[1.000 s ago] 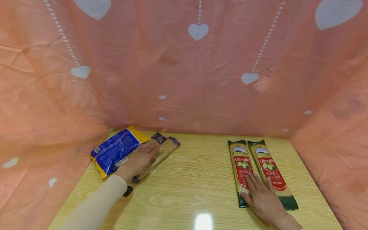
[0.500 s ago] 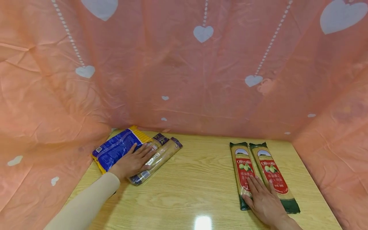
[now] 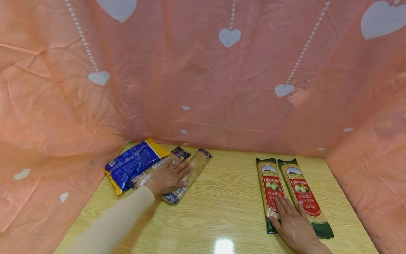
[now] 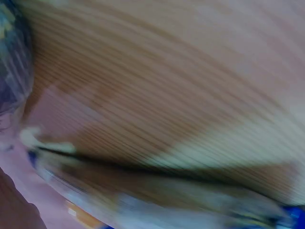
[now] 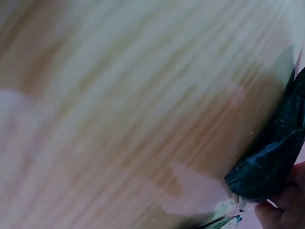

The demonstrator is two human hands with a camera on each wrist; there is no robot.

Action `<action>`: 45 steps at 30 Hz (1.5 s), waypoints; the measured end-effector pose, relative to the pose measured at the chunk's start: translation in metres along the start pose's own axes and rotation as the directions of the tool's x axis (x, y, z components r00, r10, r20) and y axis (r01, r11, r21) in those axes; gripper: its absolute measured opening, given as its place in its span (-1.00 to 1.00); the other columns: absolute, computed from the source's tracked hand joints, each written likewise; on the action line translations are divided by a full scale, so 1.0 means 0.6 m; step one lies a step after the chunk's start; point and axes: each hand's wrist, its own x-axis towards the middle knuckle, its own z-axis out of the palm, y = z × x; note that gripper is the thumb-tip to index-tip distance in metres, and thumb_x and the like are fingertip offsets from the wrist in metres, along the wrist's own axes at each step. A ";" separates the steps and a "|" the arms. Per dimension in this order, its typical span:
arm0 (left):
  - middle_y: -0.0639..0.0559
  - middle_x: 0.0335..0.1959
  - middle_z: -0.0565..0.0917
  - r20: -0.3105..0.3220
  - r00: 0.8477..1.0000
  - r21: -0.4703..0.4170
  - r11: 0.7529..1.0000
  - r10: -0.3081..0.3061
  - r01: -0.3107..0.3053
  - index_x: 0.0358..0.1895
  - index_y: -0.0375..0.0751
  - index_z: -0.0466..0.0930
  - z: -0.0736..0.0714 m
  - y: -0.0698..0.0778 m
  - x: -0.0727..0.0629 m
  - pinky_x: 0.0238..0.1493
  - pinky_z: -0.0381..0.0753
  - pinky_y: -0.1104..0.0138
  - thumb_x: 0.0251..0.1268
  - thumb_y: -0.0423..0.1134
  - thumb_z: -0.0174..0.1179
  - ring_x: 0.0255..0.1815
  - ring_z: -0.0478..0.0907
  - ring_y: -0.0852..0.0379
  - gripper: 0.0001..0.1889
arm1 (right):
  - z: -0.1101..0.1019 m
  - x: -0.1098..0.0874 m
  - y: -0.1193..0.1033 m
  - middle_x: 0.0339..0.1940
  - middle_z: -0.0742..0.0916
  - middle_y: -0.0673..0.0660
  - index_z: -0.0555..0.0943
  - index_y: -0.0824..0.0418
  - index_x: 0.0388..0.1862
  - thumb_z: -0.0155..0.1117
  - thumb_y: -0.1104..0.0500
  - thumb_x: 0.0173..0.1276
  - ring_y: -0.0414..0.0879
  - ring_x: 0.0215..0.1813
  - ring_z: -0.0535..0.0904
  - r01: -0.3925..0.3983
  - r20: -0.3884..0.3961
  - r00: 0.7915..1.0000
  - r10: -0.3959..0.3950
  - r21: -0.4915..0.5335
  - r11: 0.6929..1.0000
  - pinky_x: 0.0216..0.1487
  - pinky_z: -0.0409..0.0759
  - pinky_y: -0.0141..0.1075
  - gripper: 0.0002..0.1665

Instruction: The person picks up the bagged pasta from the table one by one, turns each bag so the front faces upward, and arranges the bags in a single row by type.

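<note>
I had the left hand [image 3: 168, 178] spread, gripping nothing, across the purple-ended pasta packets [image 3: 198, 165] at ten o'clock on the table [image 3: 222, 211]; the right hand [image 3: 293, 224] lay flat on the Olivoilà pasta packs [image 3: 270, 181] at three. I judged this straightening, next needing light, flat pressure.

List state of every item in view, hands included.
Blue-and-yellow bag, lying down, barcode side up
Left purple-ended pack, lying slanted, partly covered by a hand
Right purple-ended pack, lying slanted, partly covered by a hand
Left Olivoilà pack, lying front up
Right Olivoilà pack, lying front up
Left hand, fingers spread over purple-ended packs
Right hand, fingers extended over Olivoilà packs
Pink cloth, hanging, creased
</note>
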 end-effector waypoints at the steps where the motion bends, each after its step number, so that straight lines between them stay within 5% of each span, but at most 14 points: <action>1: -0.22 0.64 0.31 0.000 1.000 0.017 1.000 0.000 0.000 0.63 -0.20 0.29 -0.002 0.009 0.009 0.55 0.20 -0.30 0.65 0.19 -0.01 0.66 0.21 -0.27 -0.28 | 0.000 0.000 -0.001 0.54 0.51 0.38 0.49 0.39 0.49 0.20 -0.29 0.56 0.34 0.58 0.37 0.000 0.000 1.000 0.000 0.003 1.000 0.51 0.12 0.45 -0.12; 6: -0.18 0.69 0.21 0.065 0.996 0.038 0.998 -0.055 0.053 0.67 -0.22 0.19 0.001 0.052 0.052 0.59 0.15 -0.28 0.70 0.19 -0.11 0.72 0.09 -0.21 -0.27 | 0.003 0.000 -0.004 0.54 0.51 0.37 0.49 0.40 0.48 0.20 -0.29 0.56 0.34 0.57 0.38 -0.001 -0.001 1.000 0.001 0.013 1.000 0.51 0.11 0.46 -0.12; 13: -0.08 0.77 -0.04 0.217 0.961 -0.087 0.977 -0.170 0.193 0.74 -0.13 -0.03 0.013 0.117 0.088 0.70 -0.17 -0.18 0.74 0.22 -0.34 0.79 -0.18 -0.05 -0.26 | 0.003 0.003 -0.006 0.55 0.50 0.36 0.49 0.38 0.49 0.17 -0.31 0.57 0.34 0.57 0.38 0.006 0.007 1.000 -0.006 0.022 1.000 0.50 0.11 0.48 -0.12; 26: -0.13 0.78 -0.14 0.272 0.926 -0.273 0.902 -0.262 0.335 0.75 -0.20 -0.17 0.001 0.215 0.073 0.69 -0.20 -0.22 0.73 0.24 -0.33 0.79 -0.23 -0.09 -0.20 | -0.001 0.002 -0.002 0.55 0.50 0.36 0.47 0.37 0.51 0.16 -0.31 0.58 0.34 0.58 0.37 0.011 0.015 1.000 -0.011 0.005 1.000 0.51 0.10 0.47 -0.11; 34: -0.13 0.77 -0.11 0.272 0.905 -0.301 0.864 -0.327 0.403 0.74 -0.21 -0.13 -0.006 0.278 0.092 0.68 -0.21 -0.23 0.73 0.23 -0.34 0.79 -0.25 -0.07 -0.21 | -0.002 -0.006 0.007 0.54 0.51 0.38 0.47 0.39 0.50 0.19 -0.29 0.56 0.36 0.55 0.39 -0.015 0.007 1.000 0.015 -0.001 1.000 0.50 0.10 0.47 -0.11; 41: -0.15 0.77 -0.13 0.274 0.905 -0.335 0.849 -0.327 0.408 0.74 -0.22 -0.15 -0.013 0.307 0.097 0.67 -0.23 -0.26 0.73 0.23 -0.31 0.79 -0.27 -0.10 -0.20 | -0.003 -0.005 0.005 0.55 0.50 0.38 0.47 0.39 0.50 0.17 -0.30 0.57 0.36 0.57 0.37 -0.022 0.021 1.000 0.022 -0.006 1.000 0.52 0.06 0.48 -0.10; 45: -0.14 0.78 -0.17 0.291 0.909 -0.367 0.842 -0.299 0.394 0.75 -0.22 -0.19 -0.019 0.300 0.080 0.67 -0.27 -0.25 0.73 0.27 -0.36 0.79 -0.30 -0.07 -0.18 | -0.003 -0.002 0.000 0.55 0.49 0.37 0.46 0.38 0.52 0.16 -0.32 0.57 0.36 0.57 0.37 -0.017 0.018 1.000 0.017 0.002 1.000 0.52 0.06 0.47 -0.10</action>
